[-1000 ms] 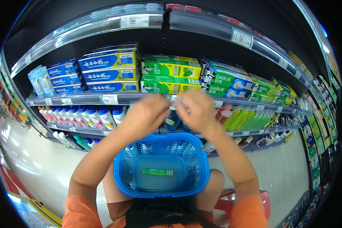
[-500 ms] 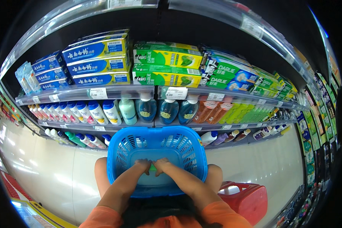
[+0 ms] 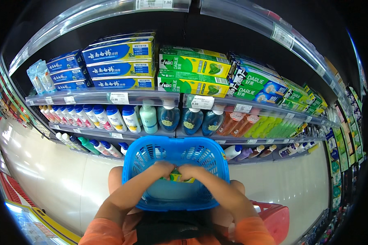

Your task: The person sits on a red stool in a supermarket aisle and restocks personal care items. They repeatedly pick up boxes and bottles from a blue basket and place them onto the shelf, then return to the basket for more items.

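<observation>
Basket (image 3: 140,161): blue moulded plastic, perforated lattice walls, slight sheen, smooth rim. Box (image 3: 176,177) under the left hand (image 3: 162,168) and right hand (image 3: 189,171): printed card, green-yellow, glossy. Toothpaste cartons (image 3: 122,53) on upper shelf: glossy printed cardboard. Bottles (image 3: 168,118) below: smooth shiny plastic, some translucent teal. Shelf edge strips (image 3: 90,97): clear glossy plastic with paper price tags. Floor (image 3: 57,179): pale polished tile, strong reflections. Stool (image 3: 276,218): red plastic, smooth. Sleeves (image 3: 100,232): orange matt cloth.
</observation>
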